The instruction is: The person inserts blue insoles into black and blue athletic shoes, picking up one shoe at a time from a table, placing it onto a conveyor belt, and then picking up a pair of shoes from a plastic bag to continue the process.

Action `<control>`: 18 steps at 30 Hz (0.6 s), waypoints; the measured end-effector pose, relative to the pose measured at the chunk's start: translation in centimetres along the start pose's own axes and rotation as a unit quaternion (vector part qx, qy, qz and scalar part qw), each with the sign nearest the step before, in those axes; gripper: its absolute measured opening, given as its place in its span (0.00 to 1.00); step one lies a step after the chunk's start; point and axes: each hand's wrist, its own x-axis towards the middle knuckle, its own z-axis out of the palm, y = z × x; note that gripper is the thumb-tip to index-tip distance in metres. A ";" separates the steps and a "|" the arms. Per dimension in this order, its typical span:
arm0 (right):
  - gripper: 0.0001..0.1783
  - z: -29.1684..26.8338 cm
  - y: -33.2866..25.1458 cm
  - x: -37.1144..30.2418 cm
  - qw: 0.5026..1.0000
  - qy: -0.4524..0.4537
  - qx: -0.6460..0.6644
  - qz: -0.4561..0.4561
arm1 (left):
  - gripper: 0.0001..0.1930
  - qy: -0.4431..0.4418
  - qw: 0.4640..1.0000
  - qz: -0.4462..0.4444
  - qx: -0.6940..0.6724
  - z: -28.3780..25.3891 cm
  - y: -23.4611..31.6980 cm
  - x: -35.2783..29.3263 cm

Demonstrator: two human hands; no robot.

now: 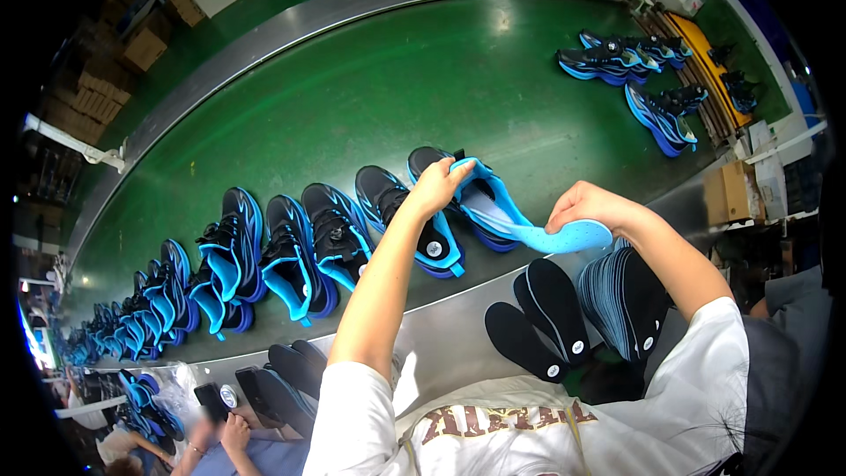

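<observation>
Head view: both hands (left [438,185], right [589,204]) slide blue insole [564,236] into shoe [480,198].

green conveyor belt [423,79], cardboard boxes [106,79]

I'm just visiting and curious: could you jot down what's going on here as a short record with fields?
Place: green conveyor belt with a row of black-and-blue shoes
Left hand: holds open the tongue of a shoe
Right hand: grips a blue insole, its front end at the shoe's opening
Nearby: stack of black insoles on the metal ledge
</observation>
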 end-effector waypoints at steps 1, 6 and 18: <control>0.10 0.0 0.4 0.3 0.999 0.016 -0.031 -0.026 | 0.33 -0.017 1.000 0.005 -0.007 0.0 0.2 0.0; 0.10 2.6 2.5 5.6 0.910 0.098 -0.341 -0.214 | 0.30 -0.029 1.000 -0.002 0.009 -0.4 0.9 0.0; 0.16 6.6 2.9 8.2 0.813 0.163 -0.544 -0.130 | 0.27 0.124 0.988 -0.046 -0.082 2.8 -0.5 0.1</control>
